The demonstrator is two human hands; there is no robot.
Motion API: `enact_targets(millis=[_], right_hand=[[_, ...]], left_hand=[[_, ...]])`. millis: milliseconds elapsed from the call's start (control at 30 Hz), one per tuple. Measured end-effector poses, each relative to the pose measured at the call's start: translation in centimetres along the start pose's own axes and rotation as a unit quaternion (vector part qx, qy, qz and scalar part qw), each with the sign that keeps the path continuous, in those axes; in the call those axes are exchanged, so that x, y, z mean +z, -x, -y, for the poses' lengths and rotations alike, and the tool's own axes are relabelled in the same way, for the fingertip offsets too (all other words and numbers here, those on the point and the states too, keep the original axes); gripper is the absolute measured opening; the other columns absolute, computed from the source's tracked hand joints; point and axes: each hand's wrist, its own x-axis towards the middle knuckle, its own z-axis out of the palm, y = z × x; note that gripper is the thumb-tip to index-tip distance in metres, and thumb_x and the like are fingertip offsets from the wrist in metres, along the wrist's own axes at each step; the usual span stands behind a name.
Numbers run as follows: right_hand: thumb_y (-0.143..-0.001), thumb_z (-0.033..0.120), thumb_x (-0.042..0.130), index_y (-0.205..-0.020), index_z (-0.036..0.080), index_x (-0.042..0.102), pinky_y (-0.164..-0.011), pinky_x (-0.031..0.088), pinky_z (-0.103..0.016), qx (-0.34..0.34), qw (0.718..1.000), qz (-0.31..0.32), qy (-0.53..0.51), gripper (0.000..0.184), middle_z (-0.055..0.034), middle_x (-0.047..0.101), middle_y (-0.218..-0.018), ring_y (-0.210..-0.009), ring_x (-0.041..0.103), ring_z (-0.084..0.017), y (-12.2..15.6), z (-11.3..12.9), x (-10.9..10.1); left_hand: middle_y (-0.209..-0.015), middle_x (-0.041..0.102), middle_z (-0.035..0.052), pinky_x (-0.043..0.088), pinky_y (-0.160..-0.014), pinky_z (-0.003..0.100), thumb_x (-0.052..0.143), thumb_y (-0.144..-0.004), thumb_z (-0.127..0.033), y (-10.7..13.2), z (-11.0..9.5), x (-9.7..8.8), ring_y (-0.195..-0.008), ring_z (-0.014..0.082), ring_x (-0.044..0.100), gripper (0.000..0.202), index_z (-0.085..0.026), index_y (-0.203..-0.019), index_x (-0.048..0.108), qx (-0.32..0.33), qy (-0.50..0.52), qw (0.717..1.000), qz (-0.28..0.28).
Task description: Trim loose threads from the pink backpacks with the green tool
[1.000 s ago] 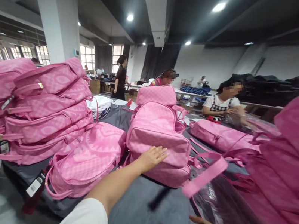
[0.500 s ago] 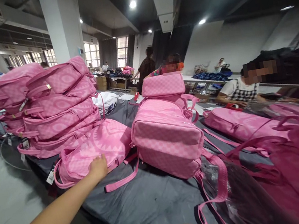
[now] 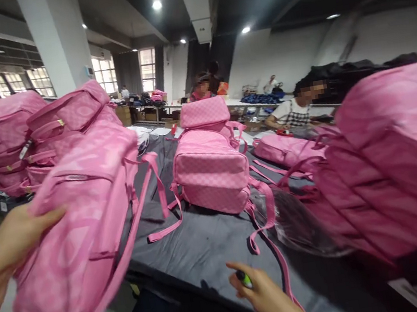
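Note:
My left hand (image 3: 26, 229) grips a pink patterned backpack (image 3: 86, 212) by its side, thumb on the front panel. The backpack is held up and tilted over the near left table edge, its straps hanging to the right. My right hand (image 3: 264, 295) is low over the dark table cover (image 3: 203, 246). Its fingers are curled round a small green-and-black object (image 3: 244, 279), with the index finger stretched out; the kind of object cannot be made out. Ahead of it stands a pink checked backpack (image 3: 210, 169), its loose straps trailing on the cover.
Stacked pink backpacks (image 3: 1, 125) stand at the left, and another large pile (image 3: 386, 175) rises at the right. Clear plastic wrapping (image 3: 299, 226) lies beside that pile. A person in a checked apron (image 3: 294, 111) sits across the table.
My left hand has lifted the backpack off the table and brought it left and nearer. My right hand has come further into view, showing the green-and-black object. The view has shifted right.

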Motion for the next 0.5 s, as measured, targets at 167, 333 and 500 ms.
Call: enact_targets(millis=[167, 333, 500], right_hand=[[-0.084, 0.042, 0.065, -0.121, 0.018, 0.064, -0.045, 0.044, -0.020, -0.007, 0.980, 0.039, -0.193, 0.044, -0.0074, 0.074, -0.093, -0.079, 0.074, -0.022, -3.3, 5.1, 5.6], [-0.100, 0.054, 0.050, -0.098, 0.013, 0.066, -0.066, 0.057, -0.029, -0.037, 0.966, 0.045, -0.253, 0.044, -0.0028, 0.070, -0.079, -0.070, 0.070, -0.015, -4.8, 7.2, 11.2], [-0.097, 0.048, 0.050, -0.108, 0.016, 0.062, -0.082, 0.056, -0.034, -0.112, 0.958, -0.069, -0.254, 0.035, -0.0063, 0.072, -0.098, -0.092, 0.069, -0.020, -4.7, 7.3, 7.4]], left_hand=[[-0.071, 0.074, -0.0140, 0.052, -0.056, 0.030, 0.087, -0.058, -0.037, 5.1, 0.1, 0.7, -0.061, 0.0163, 0.065, 0.030, -0.025, -0.083, 0.076, -0.055, 0.264, 0.954, -0.129], [-0.088, 0.079, -0.0092, 0.061, -0.066, 0.036, 0.087, -0.060, -0.038, 7.3, -0.3, 4.4, -0.082, 0.0260, 0.072, 0.050, -0.032, -0.108, 0.077, 0.003, 0.370, 0.929, 0.009], [-0.101, 0.078, -0.0095, 0.063, -0.077, 0.037, 0.059, -0.092, -0.050, 7.3, 4.2, 6.2, -0.105, 0.0248, 0.071, 0.045, -0.052, -0.137, 0.054, 0.190, 0.204, 0.958, 0.063]])
